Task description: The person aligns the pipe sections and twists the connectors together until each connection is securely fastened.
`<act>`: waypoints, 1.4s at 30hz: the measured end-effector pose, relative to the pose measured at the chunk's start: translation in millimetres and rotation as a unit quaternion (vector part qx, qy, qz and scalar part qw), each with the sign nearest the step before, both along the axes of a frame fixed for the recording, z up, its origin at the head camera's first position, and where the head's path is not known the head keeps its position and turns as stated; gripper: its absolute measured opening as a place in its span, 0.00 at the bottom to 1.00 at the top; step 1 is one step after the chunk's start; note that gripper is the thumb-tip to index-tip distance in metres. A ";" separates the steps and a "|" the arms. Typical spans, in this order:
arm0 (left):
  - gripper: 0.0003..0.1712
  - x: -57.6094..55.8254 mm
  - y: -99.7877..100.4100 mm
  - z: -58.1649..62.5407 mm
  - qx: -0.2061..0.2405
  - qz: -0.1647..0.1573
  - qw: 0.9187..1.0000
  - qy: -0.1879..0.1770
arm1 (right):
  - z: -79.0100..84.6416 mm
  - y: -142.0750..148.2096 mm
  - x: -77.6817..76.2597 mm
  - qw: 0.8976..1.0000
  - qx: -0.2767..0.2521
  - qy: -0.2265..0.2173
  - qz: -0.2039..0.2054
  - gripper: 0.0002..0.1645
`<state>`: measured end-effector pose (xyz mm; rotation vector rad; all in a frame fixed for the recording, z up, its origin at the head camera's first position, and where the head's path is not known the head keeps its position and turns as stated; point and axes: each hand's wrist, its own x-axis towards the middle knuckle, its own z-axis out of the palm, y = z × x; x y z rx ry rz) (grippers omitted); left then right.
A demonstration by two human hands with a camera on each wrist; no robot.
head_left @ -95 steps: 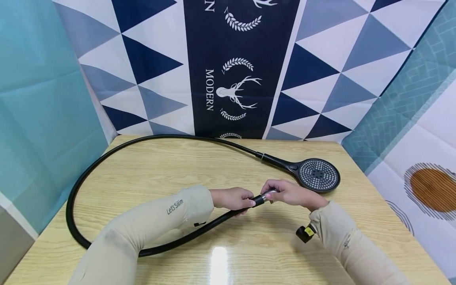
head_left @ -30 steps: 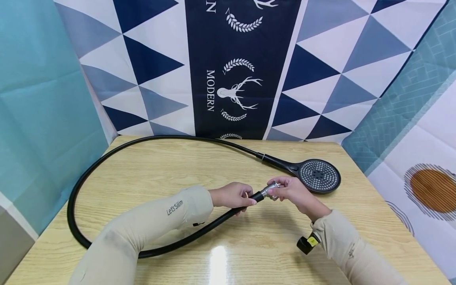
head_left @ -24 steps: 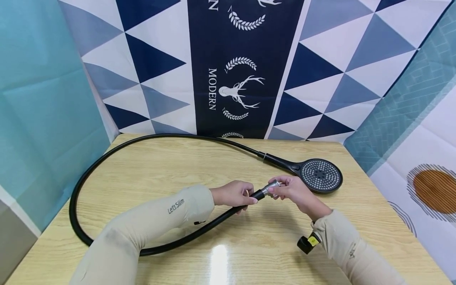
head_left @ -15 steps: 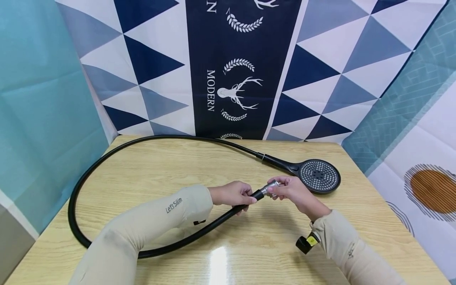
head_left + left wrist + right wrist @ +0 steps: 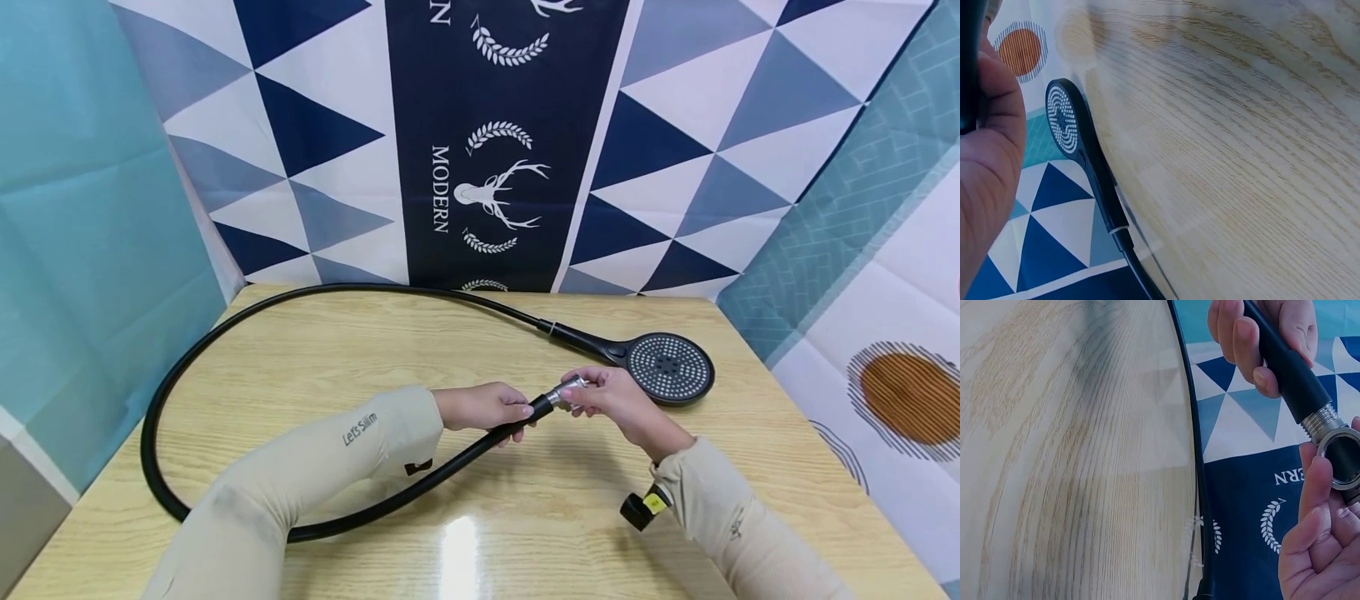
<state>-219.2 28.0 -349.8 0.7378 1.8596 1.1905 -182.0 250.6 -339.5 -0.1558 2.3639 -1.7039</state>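
My left hand grips the black shower hose close to its end, around the black collar. With thumb and fingers my right hand pinches a silver metal fitting at that end. The right wrist view shows bare screw thread between the collar and the fitting's round ring, which faces the camera. Part of the fitting is hidden by the fingers. The hose's other end joins a black shower head, lying spray face up beyond my right hand.
The hose loops left and along the back of the wooden table, crossing under the left sleeve. Patterned cloth hangs behind the table. A black wrist camera hangs below the right cuff.
Since the earliest frame, the right hand and fitting have risen slightly, and more silver shows. Over the last half second, my left fingers and thumb have shifted a little on the hose.
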 end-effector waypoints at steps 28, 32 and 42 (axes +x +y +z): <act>0.15 -3.1 -3.8 7.3 -0.026 -0.009 0.999 -0.042 | -8.6 -1.1 -7.5 0.999 -0.014 0.008 0.045 0.14; 0.17 -2.1 -2.0 7.2 -0.024 -0.005 0.999 -0.026 | -8.5 1.9 -8.3 0.999 -0.017 0.006 0.051 0.11; 0.16 0.2 1.5 6.1 -0.022 0.006 1.000 0.015 | -5.2 2.6 -6.0 0.999 -0.012 -0.005 0.045 0.18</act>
